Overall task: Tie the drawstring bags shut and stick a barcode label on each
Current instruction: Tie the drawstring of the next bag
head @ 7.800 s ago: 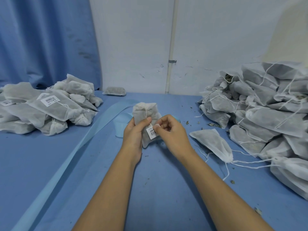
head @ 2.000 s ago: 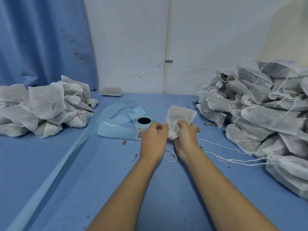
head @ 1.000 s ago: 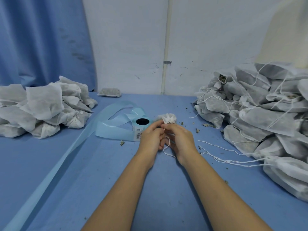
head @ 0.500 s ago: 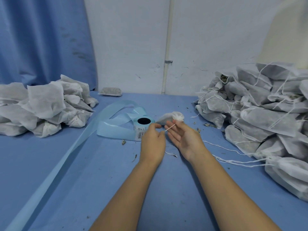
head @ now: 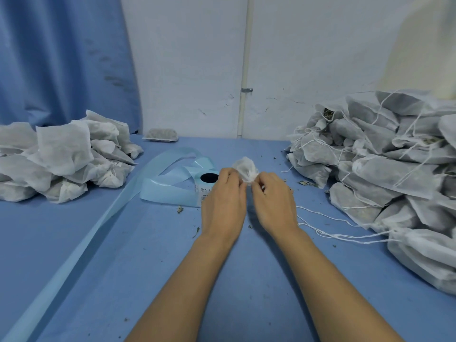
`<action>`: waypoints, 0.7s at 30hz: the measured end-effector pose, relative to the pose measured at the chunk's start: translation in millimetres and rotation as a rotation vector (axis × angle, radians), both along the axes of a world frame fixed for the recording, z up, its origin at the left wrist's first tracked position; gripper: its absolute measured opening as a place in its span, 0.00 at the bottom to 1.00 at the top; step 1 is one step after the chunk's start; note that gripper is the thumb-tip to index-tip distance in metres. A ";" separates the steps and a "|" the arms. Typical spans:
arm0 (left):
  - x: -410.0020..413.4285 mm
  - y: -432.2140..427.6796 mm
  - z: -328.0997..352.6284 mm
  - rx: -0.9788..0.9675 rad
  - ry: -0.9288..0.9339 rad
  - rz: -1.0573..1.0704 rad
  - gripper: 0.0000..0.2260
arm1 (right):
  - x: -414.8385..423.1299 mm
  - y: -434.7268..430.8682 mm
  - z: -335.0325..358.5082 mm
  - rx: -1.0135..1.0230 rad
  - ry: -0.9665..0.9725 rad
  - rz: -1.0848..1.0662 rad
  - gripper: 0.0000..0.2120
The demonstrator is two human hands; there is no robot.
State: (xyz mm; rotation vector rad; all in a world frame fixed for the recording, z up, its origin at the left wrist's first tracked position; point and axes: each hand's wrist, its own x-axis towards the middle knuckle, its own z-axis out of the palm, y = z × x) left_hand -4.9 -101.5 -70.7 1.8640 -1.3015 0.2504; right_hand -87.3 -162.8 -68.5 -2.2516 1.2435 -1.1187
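A small white drawstring bag (head: pixel 244 166) lies on the blue table (head: pixel 123 243) with its gathered neck toward me. My left hand (head: pixel 223 201) and my right hand (head: pixel 272 201) meet at that neck, and their fingertips pinch the bag's white string. The string itself is mostly hidden behind my fingers. A roll of barcode labels (head: pixel 206 186) stands just left of my left hand, with its light blue backing strip (head: pixel 170 191) trailing away to the left.
A heap of closed, labelled bags (head: pixel 61 159) lies at the left. A larger heap of open bags (head: pixel 385 174) with loose strings (head: pixel 333 233) fills the right side. One flat bag (head: pixel 160 134) lies by the back wall. Bits of dried herb dot the cloth.
Half a second ago my hands were apart, the right one open with the string stretched between them. Now both have come together at the bag's neck with fingers curled on the string.
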 end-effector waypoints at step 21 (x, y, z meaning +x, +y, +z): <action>2.9 -9.1 -6.9 -0.236 0.481 -0.284 0.08 | 7.8 14.0 -9.0 -0.111 -0.333 0.128 0.24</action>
